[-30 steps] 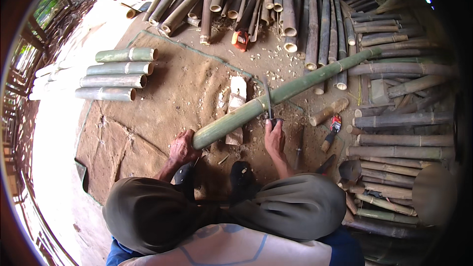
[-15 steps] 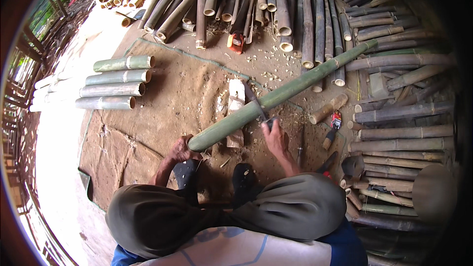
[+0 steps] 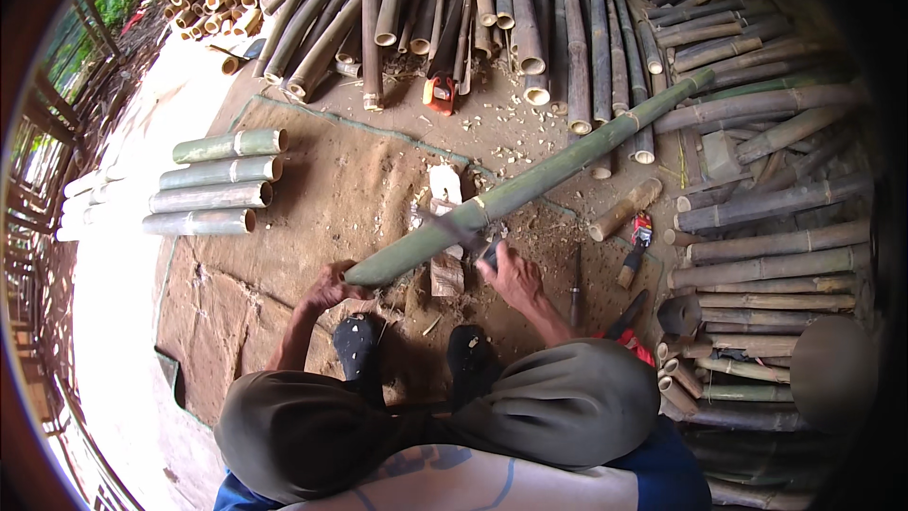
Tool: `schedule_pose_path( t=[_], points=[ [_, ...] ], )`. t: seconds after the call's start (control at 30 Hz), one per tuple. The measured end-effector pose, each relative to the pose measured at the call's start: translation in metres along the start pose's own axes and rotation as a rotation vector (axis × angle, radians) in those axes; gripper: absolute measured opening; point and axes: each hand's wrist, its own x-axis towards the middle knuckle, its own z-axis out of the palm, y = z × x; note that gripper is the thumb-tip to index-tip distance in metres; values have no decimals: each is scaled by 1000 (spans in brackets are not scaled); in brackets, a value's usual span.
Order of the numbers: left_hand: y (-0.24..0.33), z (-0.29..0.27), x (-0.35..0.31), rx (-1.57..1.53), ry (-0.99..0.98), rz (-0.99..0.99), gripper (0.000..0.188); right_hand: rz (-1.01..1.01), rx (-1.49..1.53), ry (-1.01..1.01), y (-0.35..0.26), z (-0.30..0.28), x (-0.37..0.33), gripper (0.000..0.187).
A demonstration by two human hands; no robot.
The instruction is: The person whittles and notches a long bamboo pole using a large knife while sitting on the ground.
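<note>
A long green bamboo pole [image 3: 544, 178] slants from near my feet up to the stacked poles at the far right. My left hand [image 3: 328, 286] grips its near end. A knife [image 3: 452, 230] with a dark blade lies across the pole, and my right hand [image 3: 514, 276] is closed round its dark handle just to the right of the pole. Beneath the pole is a pale wooden block [image 3: 447, 276], partly hidden by it. Wood chips lie scattered around the block on the brown mat [image 3: 303, 166].
Several cut bamboo pieces [image 3: 213, 194] lie side by side at left. Bamboo poles [image 3: 577, 57] lie across the back, with more stacked [image 3: 776, 260] along the right. An orange object [image 3: 439, 95], a short bamboo piece [image 3: 626, 210] and a red-and-black tool [image 3: 640, 237] rest on the ground.
The knife and my right hand have moved left, toward the pole's near end. My left hand and that end have shifted slightly left. The whole view has also tilted a little.
</note>
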Motion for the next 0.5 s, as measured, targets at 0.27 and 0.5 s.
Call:
schedule_pose_path(
  t=[0.27,0.5],
  points=[
    [16,51,-2,753,634,92,54,2,-61,-56,-16,2,3,48],
    [20,51,-1,588,441,-31,39,118,98,32,-11,14,0,53]
  ],
)
